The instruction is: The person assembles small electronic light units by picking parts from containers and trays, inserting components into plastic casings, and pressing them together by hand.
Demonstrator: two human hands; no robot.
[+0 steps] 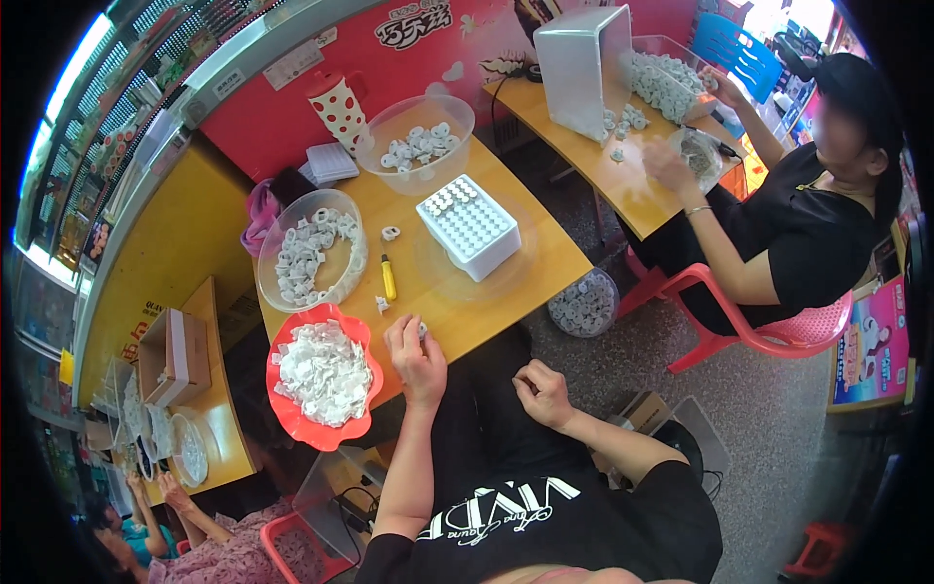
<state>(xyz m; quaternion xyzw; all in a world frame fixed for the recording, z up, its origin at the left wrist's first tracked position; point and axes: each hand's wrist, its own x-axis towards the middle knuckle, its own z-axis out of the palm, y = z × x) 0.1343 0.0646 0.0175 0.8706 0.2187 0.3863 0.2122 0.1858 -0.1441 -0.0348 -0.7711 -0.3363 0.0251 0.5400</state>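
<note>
The person's left hand (416,358) rests at the near edge of the yellow wooden table (506,277), fingers curled around what looks like a small white plastic clip (422,331), though it is mostly hidden. The right hand (543,391) hangs loosely closed over the lap, apparently empty. Just left lies a red wavy-rimmed plastic plate (292,419) heaped with similar white pieces. Such a clip should be light, stiff and smooth, best pinched by its sides between fingertips.
</note>
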